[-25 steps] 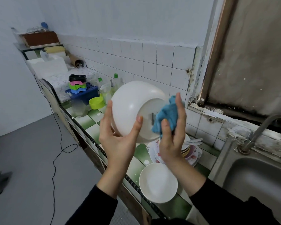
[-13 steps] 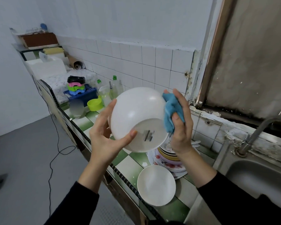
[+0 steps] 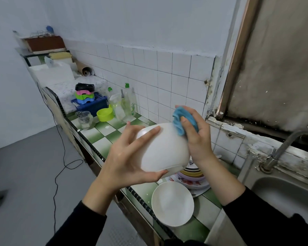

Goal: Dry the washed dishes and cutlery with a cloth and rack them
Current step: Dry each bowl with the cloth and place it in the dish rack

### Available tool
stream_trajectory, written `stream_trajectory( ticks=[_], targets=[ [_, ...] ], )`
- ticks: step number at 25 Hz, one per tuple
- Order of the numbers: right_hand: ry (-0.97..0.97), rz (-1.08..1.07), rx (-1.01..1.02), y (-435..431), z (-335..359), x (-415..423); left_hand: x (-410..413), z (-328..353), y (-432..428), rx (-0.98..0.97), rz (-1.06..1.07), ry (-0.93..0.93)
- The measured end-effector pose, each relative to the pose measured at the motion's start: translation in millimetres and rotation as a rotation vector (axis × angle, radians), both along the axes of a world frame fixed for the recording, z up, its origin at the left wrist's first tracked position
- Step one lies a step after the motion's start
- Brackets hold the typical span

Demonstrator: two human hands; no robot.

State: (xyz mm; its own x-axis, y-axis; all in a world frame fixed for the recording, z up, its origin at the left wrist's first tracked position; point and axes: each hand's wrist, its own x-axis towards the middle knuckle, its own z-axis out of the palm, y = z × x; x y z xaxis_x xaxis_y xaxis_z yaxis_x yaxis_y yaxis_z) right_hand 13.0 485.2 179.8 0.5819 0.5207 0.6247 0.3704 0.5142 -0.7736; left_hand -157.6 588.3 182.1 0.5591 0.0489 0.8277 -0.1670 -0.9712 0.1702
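Observation:
I hold a white bowl (image 3: 164,150) in the air above the counter, its outside turned toward me. My left hand (image 3: 130,157) grips it from the left, thumb under the foot and fingers over the rim. My right hand (image 3: 196,139) grips a bunched blue cloth (image 3: 180,119) and presses it against the bowl's upper right side. Below the bowl, a stack of coloured plates and bowls (image 3: 192,178) sits partly hidden. A second white bowl (image 3: 172,204) rests upright at the counter's front edge.
The green and white tiled counter (image 3: 100,132) runs along the wall. A blue crate (image 3: 92,105) with stacked coloured items, detergent bottles (image 3: 128,103), a lime cup (image 3: 105,114) and a glass jar (image 3: 84,119) stand at its far end. The steel sink (image 3: 281,197) and tap (image 3: 281,150) are on the right.
The bowl has turned so its foot now faces down and away, and it sits lower in view. The cloth has moved from the foot to the bowl's upper outer wall.

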Motion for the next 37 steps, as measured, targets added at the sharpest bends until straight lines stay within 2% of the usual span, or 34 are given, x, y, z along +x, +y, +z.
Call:
stream_trajectory(
  ticks=[2, 4, 5, 7, 10, 12, 13, 17, 18, 20, 24, 26, 28, 30, 31, 35, 37],
  targets=[
    [0.069, -0.097, 0.066, -3.3, -6.8, 3.6, 1.7, -4.5, -2.2, 0.007, -0.005, 0.059],
    [0.060, -0.204, 0.156, -7.4, -4.1, 4.6, 4.1, -10.7, -0.6, -0.118, 0.061, 0.126],
    [0.046, -0.264, 0.200, -8.8, -0.3, 4.7, 5.3, -11.1, -3.2, -0.281, 0.092, 0.172],
    [-0.017, -0.367, 0.259, -9.5, 5.6, 3.2, 7.6, -8.3, -15.2, -0.743, 0.020, 0.244],
    [-0.195, -0.454, 0.262, -6.7, -1.1, -5.9, 21.9, 1.1, -32.7, -1.365, -0.121, 0.191],
    [-0.294, -0.479, 0.238, -6.4, -10.0, -16.4, 35.3, 6.5, -33.4, -1.607, -0.100, 0.102],
    [-0.335, -0.478, 0.229, -6.9, -14.0, -22.3, 40.1, 9.6, -32.7, -1.651, -0.090, 0.048],
    [-0.519, -0.405, 0.187, -13.7, -25.4, -43.9, 47.5, 10.5, -32.5, -1.487, -0.011, -0.142],
    [-0.494, -0.371, 0.144, -15.0, -24.7, -47.4, 47.0, 10.1, -32.7, -1.461, 0.013, -0.157],
    [-0.240, -0.280, -0.002, -15.1, -14.6, -51.5, 43.7, 9.2, -32.5, -1.415, 0.033, -0.163],
    [0.588, -0.146, -0.235, 4.2, 10.8, -36.8, 37.4, -1.8, -32.5, -1.243, -0.045, -0.197],
    [0.763, 0.008, -0.263, 15.6, 20.4, -41.7, 38.5, -5.8, -38.5, -1.165, -0.082, -0.150],
    [0.706, 0.198, -0.296, 17.4, 22.1, -58.8, 38.5, -9.0, -37.4, -1.107, -0.102, -0.109],
    [0.530, 0.376, -0.415, 10.6, 20.2, -74.1, 34.5, -8.0, -26.3, -1.121, -0.122, -0.134],
    [0.447, 0.398, -0.470, 9.2, 21.2, -75.7, 31.0, -5.5, -21.5, -1.129, -0.149, -0.146],
    [0.296, 0.086, -0.433, 18.1, 20.8, -71.0, 21.4, 0.7, -17.3, -1.117, -0.262, -0.082],
    [0.092, 0.176, -0.438, 17.2, 19.3, -70.5, 18.2, 2.0, -6.2, -1.133, -0.259, -0.085]
  ],
)
